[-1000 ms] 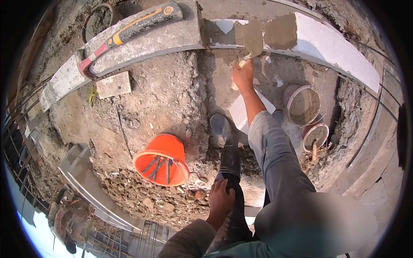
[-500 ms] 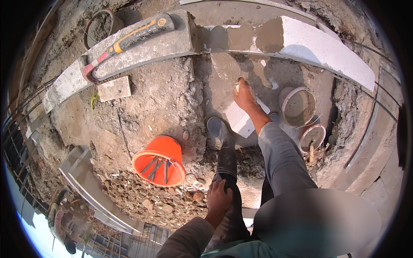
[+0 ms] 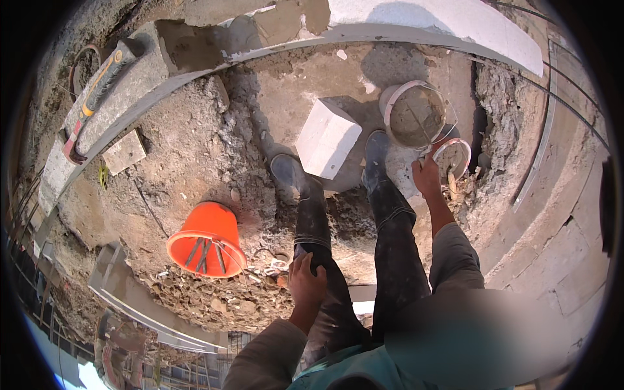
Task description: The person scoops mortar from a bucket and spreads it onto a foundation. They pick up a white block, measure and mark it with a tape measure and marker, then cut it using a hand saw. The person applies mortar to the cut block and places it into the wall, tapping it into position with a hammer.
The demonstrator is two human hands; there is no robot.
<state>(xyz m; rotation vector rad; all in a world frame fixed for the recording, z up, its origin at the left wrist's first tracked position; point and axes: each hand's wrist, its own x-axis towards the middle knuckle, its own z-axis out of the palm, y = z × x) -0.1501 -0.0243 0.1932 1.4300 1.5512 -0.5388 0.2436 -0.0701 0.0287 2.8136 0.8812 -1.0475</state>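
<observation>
While the left hand (image 3: pixel 305 279) rests flat on the person's left knee, fingers spread and holding nothing, the right hand (image 3: pixel 426 177) reaches down beside the right boot (image 3: pixel 377 159); its grip can't be made out, and something thin near the fingers is too blurred to name. Just past it stand two buckets: the larger mortar bucket (image 3: pixel 416 117), mouth up, and a smaller bucket (image 3: pixel 455 159) touching the hand's far side. White block (image 3: pixel 328 138) lies tilted between the boots. Orange bucket (image 3: pixel 207 240) on its side, mouth toward the viewer. Hammer (image 3: pixel 94 97) lies lengthwise along the wall ledge (image 3: pixel 455 19).
</observation>
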